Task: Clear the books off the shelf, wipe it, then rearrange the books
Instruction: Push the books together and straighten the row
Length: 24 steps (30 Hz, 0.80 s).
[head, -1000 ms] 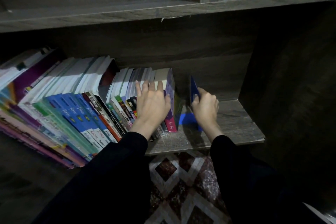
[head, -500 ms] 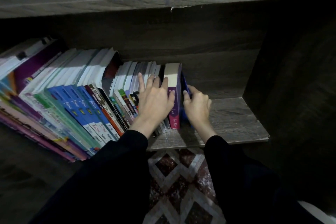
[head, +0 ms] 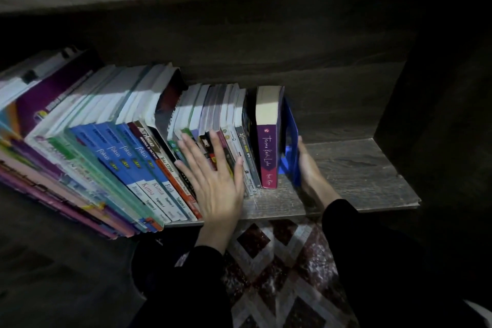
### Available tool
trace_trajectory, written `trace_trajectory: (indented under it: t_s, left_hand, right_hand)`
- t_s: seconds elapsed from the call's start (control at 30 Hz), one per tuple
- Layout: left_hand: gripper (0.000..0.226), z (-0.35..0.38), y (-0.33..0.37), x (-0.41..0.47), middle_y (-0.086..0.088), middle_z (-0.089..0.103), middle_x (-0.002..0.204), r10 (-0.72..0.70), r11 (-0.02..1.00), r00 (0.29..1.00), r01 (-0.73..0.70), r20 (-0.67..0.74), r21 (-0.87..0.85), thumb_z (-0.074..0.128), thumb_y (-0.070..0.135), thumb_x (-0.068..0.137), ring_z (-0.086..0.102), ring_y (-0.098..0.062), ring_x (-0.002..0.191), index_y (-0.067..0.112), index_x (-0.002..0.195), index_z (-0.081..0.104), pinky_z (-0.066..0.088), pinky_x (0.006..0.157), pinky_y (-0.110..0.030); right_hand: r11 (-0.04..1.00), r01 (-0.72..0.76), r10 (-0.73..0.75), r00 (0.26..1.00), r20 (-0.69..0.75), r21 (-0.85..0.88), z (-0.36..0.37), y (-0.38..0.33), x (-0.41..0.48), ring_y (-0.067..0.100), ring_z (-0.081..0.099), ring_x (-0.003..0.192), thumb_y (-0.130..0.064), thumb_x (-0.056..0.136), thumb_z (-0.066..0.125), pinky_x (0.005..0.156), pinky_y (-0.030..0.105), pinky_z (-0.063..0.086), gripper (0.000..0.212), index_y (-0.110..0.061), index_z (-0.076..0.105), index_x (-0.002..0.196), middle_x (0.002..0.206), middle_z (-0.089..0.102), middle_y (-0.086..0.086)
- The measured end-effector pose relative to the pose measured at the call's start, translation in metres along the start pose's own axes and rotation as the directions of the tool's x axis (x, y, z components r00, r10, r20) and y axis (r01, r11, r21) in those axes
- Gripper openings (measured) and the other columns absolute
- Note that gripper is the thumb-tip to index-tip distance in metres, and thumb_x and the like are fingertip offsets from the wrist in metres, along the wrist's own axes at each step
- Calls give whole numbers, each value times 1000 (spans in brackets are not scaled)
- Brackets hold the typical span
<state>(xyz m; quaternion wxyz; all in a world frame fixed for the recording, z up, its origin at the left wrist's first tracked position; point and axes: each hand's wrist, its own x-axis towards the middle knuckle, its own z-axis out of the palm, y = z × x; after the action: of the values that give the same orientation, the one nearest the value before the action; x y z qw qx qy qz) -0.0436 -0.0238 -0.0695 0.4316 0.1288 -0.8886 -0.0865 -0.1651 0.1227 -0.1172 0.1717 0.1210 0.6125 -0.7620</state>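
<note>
While the books (head: pixel 127 141) stood in a row on the shelf (head: pixel 359 173), the job looked close to finished.

The left hand (head: pixel 215 181) lay flat on the spines mid-row, fingers straight and spread. The right hand (head: pixel 310 168) pressed the blue bookend (head: pixel 291 138) against the purple book (head: pixel 267 152) at the row's right end; whether its fingers curled round it could not be told. Clearing seemed done, wiping could not be confirmed, and only firming up the leaning row appeared left.
</note>
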Motion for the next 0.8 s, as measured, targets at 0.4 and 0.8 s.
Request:
trace_trajectory:
  t_s: [0.4,0.8]
  left_hand:
    - [74,20,-1,-1,-32,-1,154,2,999,1000,-3,-19,-34,33,41,102,-24,-29,142,17,149,-18,-19,114,-48]
    - [90,6,-13,-7,-16,-32,152,102,990,993,-108,66,91,52,41,96,-22,-29,144,15,150,-15,-17,116,-43]
  right_hand:
    - [995,45,-52,995,88,87,30,1,-14,27,57,120,-52,98,40,105,42,44,58,-11,49,139,133,58,11]
    - [990,9,-5,999,32,-143,35,-8,-41,29,54,124,-66,94,32,110,46,37,68,-17,50,138,133,57,11]
